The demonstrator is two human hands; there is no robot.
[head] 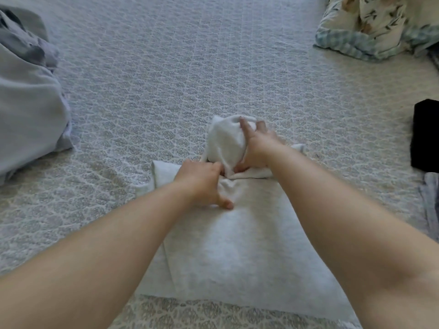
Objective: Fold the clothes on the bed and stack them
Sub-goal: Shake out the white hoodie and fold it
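Note:
A light grey-white garment (237, 252) lies flat on the patterned bedspread (166, 79), its body stretching toward me. Its far end is bunched into a white hood-like lump (224, 141). My right hand (255, 146) grips that lump from the right, fingers spread over its top and thumb low. My left hand (202, 184) presses down on the garment just below the lump, fingers curled into the fabric at the fold and thumb flat on the cloth.
A heap of grey-blue clothes (26, 98) sits at the left edge. A floral pillow (377, 24) lies at the far right. A folded black item (426, 136) and a pale striped piece (431, 205) rest at the right edge.

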